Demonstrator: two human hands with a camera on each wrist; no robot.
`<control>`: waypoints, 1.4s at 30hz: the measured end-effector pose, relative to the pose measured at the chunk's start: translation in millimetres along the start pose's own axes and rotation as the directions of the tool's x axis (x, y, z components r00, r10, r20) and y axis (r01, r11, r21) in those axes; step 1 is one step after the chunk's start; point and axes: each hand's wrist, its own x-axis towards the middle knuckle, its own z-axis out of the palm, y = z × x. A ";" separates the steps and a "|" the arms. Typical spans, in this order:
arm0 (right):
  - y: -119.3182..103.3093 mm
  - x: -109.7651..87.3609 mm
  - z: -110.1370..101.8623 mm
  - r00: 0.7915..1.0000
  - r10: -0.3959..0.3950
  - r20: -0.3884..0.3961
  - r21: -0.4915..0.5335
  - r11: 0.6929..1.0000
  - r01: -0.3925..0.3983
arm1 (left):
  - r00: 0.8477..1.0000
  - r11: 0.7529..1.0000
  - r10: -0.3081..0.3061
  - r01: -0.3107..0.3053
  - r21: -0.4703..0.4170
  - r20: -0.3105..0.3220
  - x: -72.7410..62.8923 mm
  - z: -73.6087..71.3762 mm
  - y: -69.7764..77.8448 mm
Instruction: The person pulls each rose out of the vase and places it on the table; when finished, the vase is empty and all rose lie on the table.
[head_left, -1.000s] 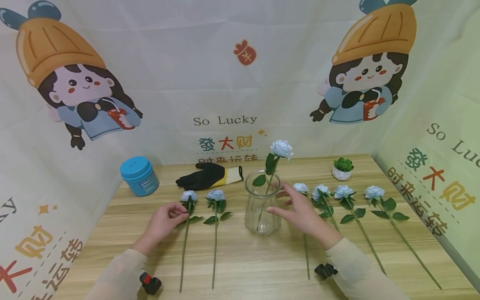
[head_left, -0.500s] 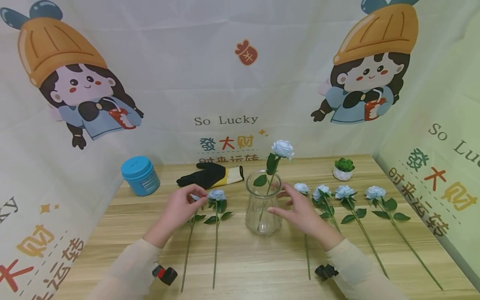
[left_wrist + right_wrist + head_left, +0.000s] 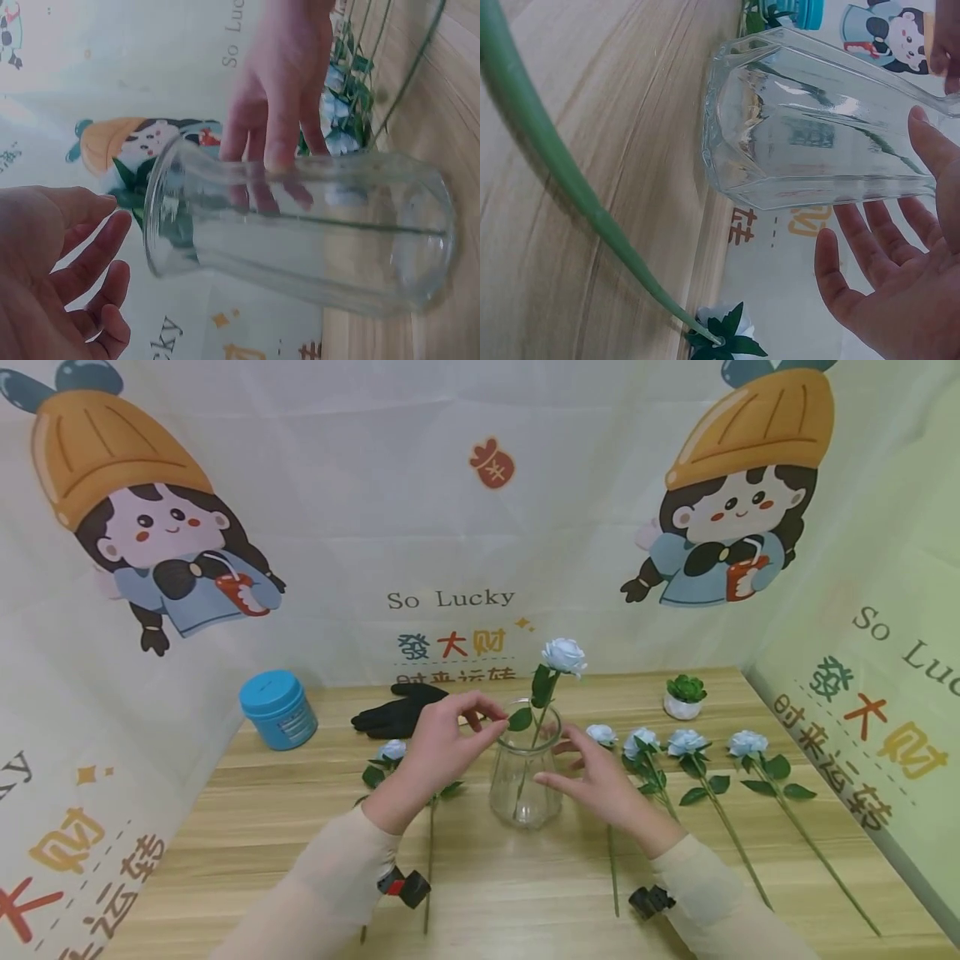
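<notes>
A clear glass vase stands upright mid-table, holding one pale blue rose that leans right above the rim. My right hand is around the vase's right side, thumb toward the front and fingers behind. In the left wrist view those fingertips show against and through the glass. My left hand is at the left of the rim, thumb and forefinger close together right at a green leaf of the rose. The left wrist view shows its other fingers loosely bent, holding nothing.
Two roses lie left of the vase, one bloom showing beside my left forearm. Several more, including a far-right rose, lie on the right. Behind are a blue tub, a black glove and a potted succulent.
My left hand has moved right and up from the leftmost rose to the vase's rim. That rose's bloom has shifted slightly right. My right hand stays at the vase.
</notes>
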 end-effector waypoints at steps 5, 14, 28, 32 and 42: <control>0.8 -0.7 1.1 1.000 -0.001 0.005 0.002 1.000 0.001 | 0.999 0.999 0.032 -0.033 0.038 0.028 8.7 14.5 12.6; 0.9 -1.6 0.0 1.000 -0.001 0.004 -0.011 1.000 0.002 | 0.997 0.993 0.008 -0.018 0.115 0.082 25.7 31.5 19.6; -0.1 -2.0 0.8 1.000 0.006 0.003 -0.023 1.000 -0.006 | 0.996 0.964 -0.038 0.057 0.260 -0.077 34.1 40.5 21.3; -1.3 -1.7 0.4 1.000 0.008 0.004 -0.022 1.000 -0.008 | 0.992 0.941 -0.057 0.091 0.327 -0.112 36.3 44.3 21.9; -1.2 -3.0 0.4 1.000 -0.003 0.007 -0.011 1.000 0.003 | 0.984 0.896 -0.073 0.136 0.423 -0.160 44.5 53.4 22.9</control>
